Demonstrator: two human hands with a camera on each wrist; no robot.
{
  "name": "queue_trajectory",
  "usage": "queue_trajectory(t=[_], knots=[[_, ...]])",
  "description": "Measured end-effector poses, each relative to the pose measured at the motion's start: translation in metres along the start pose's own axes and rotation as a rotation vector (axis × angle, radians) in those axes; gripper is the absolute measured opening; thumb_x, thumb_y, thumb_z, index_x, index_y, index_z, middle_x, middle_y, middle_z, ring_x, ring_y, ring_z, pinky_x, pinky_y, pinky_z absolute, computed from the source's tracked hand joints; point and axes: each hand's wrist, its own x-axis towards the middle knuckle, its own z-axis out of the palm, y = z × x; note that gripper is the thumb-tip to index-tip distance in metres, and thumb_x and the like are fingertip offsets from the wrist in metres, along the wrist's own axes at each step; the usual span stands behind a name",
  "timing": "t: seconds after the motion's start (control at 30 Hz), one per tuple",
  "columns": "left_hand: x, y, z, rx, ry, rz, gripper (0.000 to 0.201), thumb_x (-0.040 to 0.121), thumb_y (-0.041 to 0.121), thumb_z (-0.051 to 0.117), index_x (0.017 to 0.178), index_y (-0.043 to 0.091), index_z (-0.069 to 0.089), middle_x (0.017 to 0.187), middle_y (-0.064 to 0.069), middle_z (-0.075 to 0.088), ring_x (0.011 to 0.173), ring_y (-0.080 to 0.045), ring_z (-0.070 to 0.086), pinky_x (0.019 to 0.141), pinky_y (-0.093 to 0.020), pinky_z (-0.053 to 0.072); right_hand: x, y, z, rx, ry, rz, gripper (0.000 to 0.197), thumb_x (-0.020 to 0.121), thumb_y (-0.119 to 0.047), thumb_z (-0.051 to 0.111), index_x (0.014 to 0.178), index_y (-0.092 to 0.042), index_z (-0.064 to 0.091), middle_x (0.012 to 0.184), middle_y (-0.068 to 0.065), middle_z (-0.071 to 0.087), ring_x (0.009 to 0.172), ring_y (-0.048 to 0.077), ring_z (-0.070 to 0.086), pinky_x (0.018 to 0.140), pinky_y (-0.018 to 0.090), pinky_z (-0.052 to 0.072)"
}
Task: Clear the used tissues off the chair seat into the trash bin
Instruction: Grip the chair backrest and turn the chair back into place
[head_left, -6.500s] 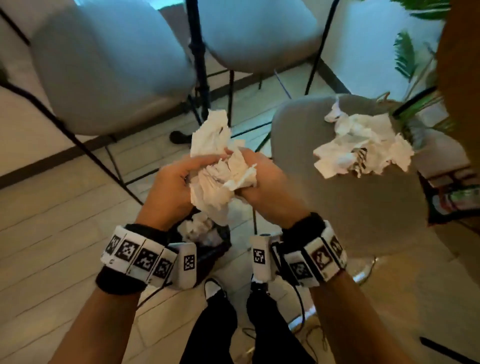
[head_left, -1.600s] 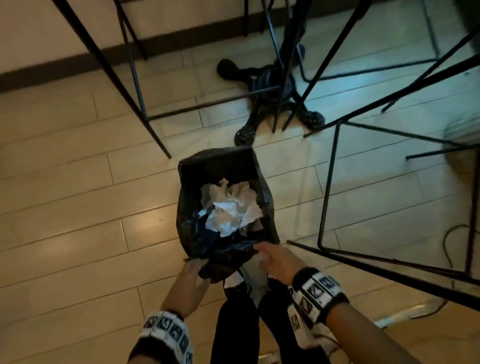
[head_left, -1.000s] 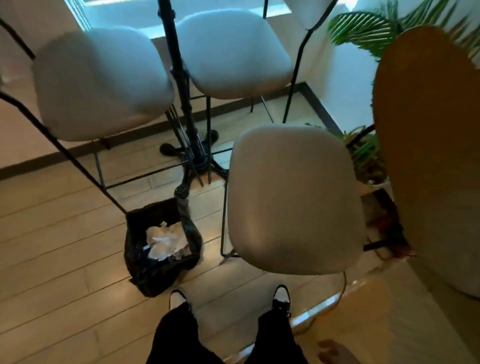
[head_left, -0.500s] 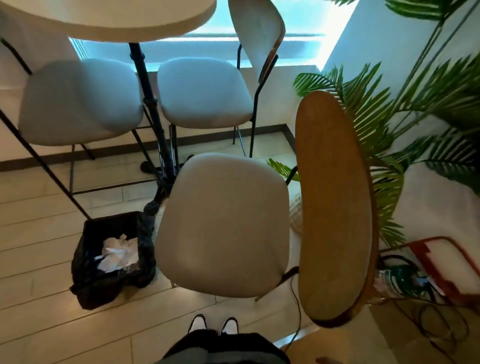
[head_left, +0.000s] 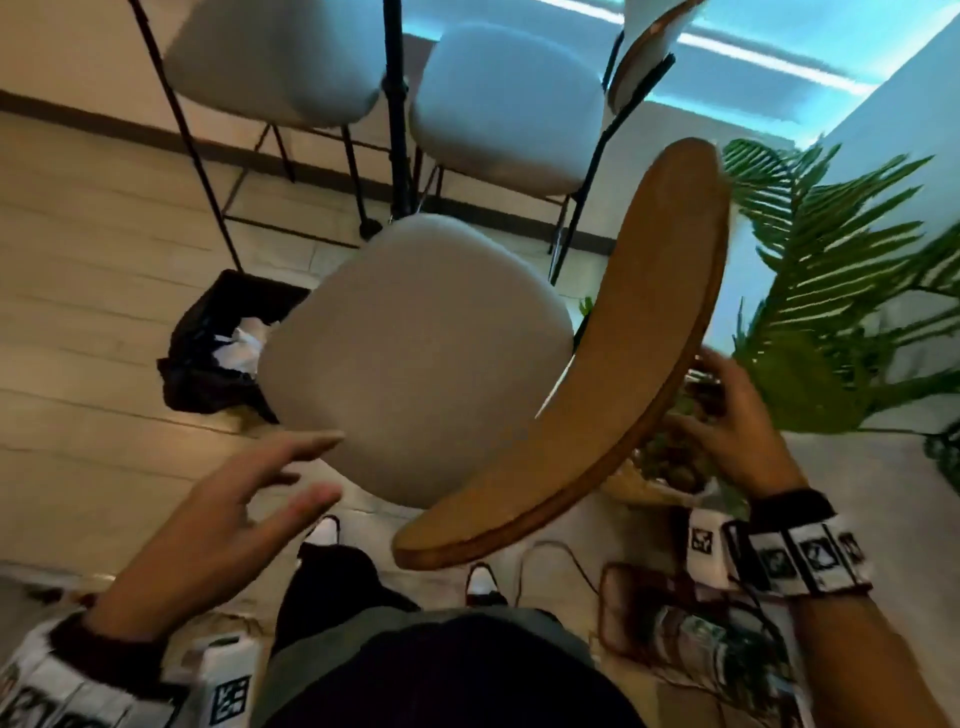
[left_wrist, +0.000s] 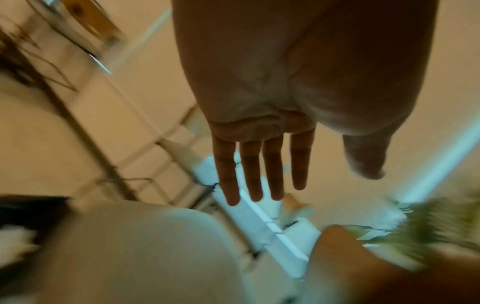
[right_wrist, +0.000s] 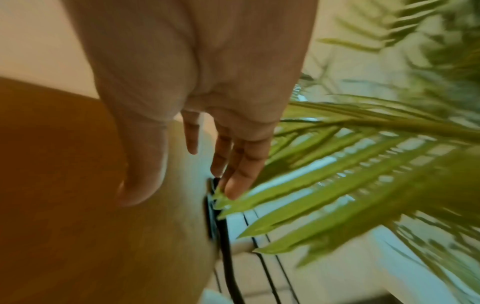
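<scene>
The grey chair seat (head_left: 415, 358) in the middle of the head view is bare, with no tissues on it. Left of it on the floor stands the black-lined trash bin (head_left: 208, 358) with crumpled white tissues (head_left: 244, 345) inside, partly hidden by the seat. My left hand (head_left: 270, 499) hovers near the seat's front edge, fingers spread and empty; the left wrist view shows its straight fingers (left_wrist: 259, 174). My right hand (head_left: 727, 410) is beside the wooden chair back (head_left: 623, 364), fingers loosely extended (right_wrist: 233, 164), holding nothing.
Two more grey chairs (head_left: 498, 104) and a black table post (head_left: 397, 104) stand beyond the seat. A palm plant (head_left: 831, 291) crowds the right side, touching my right fingers. Cables and a red-framed object (head_left: 675, 623) lie on the floor at lower right.
Both hands, out of view half a second ago, have come up, the left near the seat's front, the right beside the chair back. The view has tilted and moved closer.
</scene>
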Motion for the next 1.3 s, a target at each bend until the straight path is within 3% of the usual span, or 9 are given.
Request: queue_trajectory(t=[0.13,0.23,0.4,0.57,0.73,0.83,0.9,1.03,1.3], knots=[[-0.002,0.099,0.082,0.134,-0.065,0.141,0.074,0.060,0.083,0.048,0.127,0.056,0.032,0.124,0.044,0.037,0.104,0.021,0.041,0.084,-0.015,0.039,0.059,-0.023,-0.064,-0.343,-0.071,-0.305,0.090,0.063,-0.011,0.084,0.137,-0.016,0.033,0.137,0.019,0.036,0.123,0.028,0.041,0.107,0.047,0.039],[0.014,0.141,0.143,0.312,-0.072,0.147,0.087,0.059,0.086,0.045,0.134,0.045,0.026,0.135,0.022,0.042,0.108,0.001,0.049,0.093,-0.035,0.047,0.093,-0.027,-0.097,-0.630,-0.154,-0.471,0.088,0.059,-0.019,0.085,0.134,-0.016,0.039,0.144,0.022,0.030,0.134,0.038,0.028,0.114,0.053,0.025],[0.031,0.144,0.200,0.614,0.043,0.110,0.050,0.079,0.067,0.044,0.097,0.021,0.054,0.088,-0.002,0.066,0.075,-0.022,0.062,0.075,-0.040,0.054,0.137,-0.016,-0.106,-0.962,-0.376,-0.788,0.052,0.062,-0.035,0.084,0.106,-0.013,0.067,0.141,0.019,0.048,0.139,0.051,0.018,0.108,0.069,0.013],[0.020,0.132,0.199,0.662,0.178,0.155,0.047,0.084,0.058,0.027,0.090,0.021,0.056,0.074,-0.001,0.064,0.063,-0.021,0.062,0.065,-0.036,0.053,0.140,-0.036,-0.097,-0.912,-0.372,-1.020,0.043,0.069,-0.046,0.068,0.092,-0.010,0.068,0.097,0.017,0.070,0.121,0.038,0.053,0.114,0.064,0.012],[-0.011,0.112,0.188,0.695,0.175,0.213,0.042,0.082,0.057,0.034,0.092,0.025,0.059,0.070,0.003,0.063,0.058,-0.016,0.059,0.055,-0.030,0.052,0.107,-0.021,-0.094,-0.817,-0.381,-1.043,0.049,0.070,-0.057,0.055,0.085,-0.011,0.063,0.082,0.013,0.064,0.089,0.035,0.056,0.100,0.054,0.039],[-0.039,0.091,0.164,0.727,0.202,0.227,0.033,0.081,0.060,0.048,0.080,0.029,0.059,0.059,0.011,0.050,0.046,-0.011,0.046,0.043,-0.015,0.030,0.071,-0.001,-0.081,-0.787,-0.292,-1.091,0.040,0.073,-0.054,0.065,0.081,-0.015,0.061,0.077,0.007,0.063,0.079,0.027,0.054,0.087,0.043,0.042],[-0.053,0.072,0.141,0.728,0.206,0.188,0.036,0.080,0.063,0.047,0.079,0.029,0.060,0.060,0.009,0.053,0.050,-0.012,0.047,0.048,-0.020,0.033,0.046,0.004,-0.066,-0.770,-0.224,-1.095,0.037,0.074,-0.054,0.069,0.076,-0.018,0.058,0.071,0.000,0.056,0.072,0.020,0.046,0.080,0.037,0.037],[-0.061,0.046,0.132,0.831,0.444,0.096,0.023,0.077,0.033,0.069,0.091,0.016,0.063,0.086,-0.008,0.067,0.082,-0.029,0.059,0.080,-0.045,0.035,0.017,0.002,-0.040,-0.721,-0.111,-1.038,0.035,0.078,-0.053,0.058,0.074,-0.019,0.057,0.069,0.000,0.055,0.072,0.022,0.048,0.080,0.036,0.034],[-0.046,0.019,0.108,0.729,0.633,0.115,0.025,0.072,0.034,0.047,0.088,0.016,0.057,0.085,-0.007,0.062,0.087,-0.025,0.045,0.086,-0.031,0.018,-0.001,-0.015,-0.020,-0.617,-0.009,-0.981,0.045,0.076,-0.061,0.052,0.073,-0.016,0.056,0.069,0.003,0.056,0.072,0.026,0.049,0.079,0.040,0.035]])
